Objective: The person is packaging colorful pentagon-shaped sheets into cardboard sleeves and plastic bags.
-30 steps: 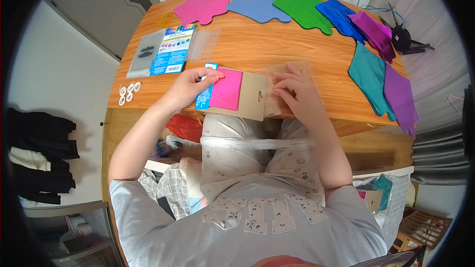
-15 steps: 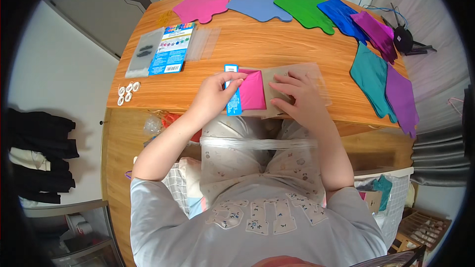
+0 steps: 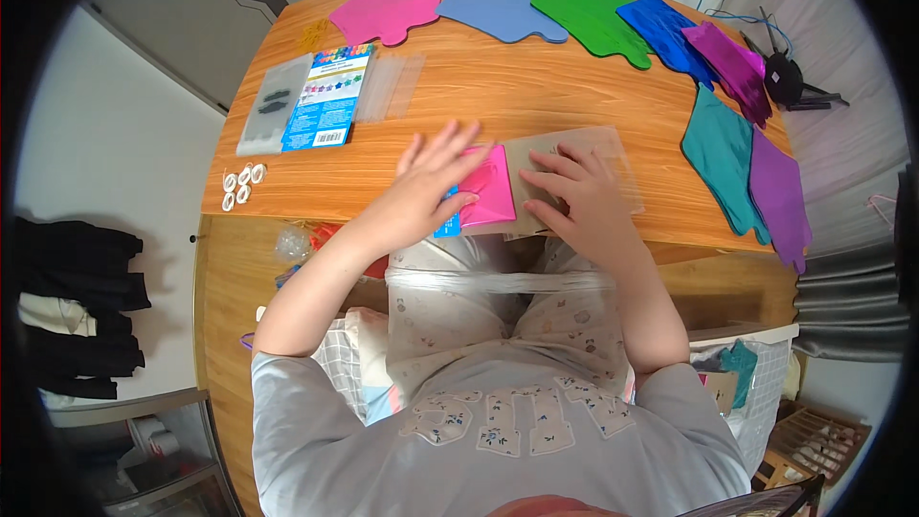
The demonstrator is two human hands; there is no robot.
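Note:
A folded bright pink sheet (image 3: 494, 190) lies at the near edge of the table, on brown cardboard (image 3: 528, 155). Under my left hand (image 3: 428, 193), a narrow blue printed strip (image 3: 446, 227) shows along the pink sheet's left side. The fingers of that hand are spread over the strip and the sheet's left part, gripping nothing. My right hand (image 3: 586, 193) rests with parted fingers on the cardboard's right half. A clear plastic sleeve (image 3: 627, 168) sticks out beyond that hand.
Flat coloured foil shapes, among them a pink one (image 3: 388, 8), a green one (image 3: 589, 14) and a teal one (image 3: 723, 158), line the table's far and right edges. At left are a blue printed card (image 3: 328, 101), clear sleeves (image 3: 390, 86) and white string coils (image 3: 243, 185).
My left hand has let go of the blue strip's upper part and opened, its fingers now stretched over the strip and pink sheet. The right hand has barely moved.

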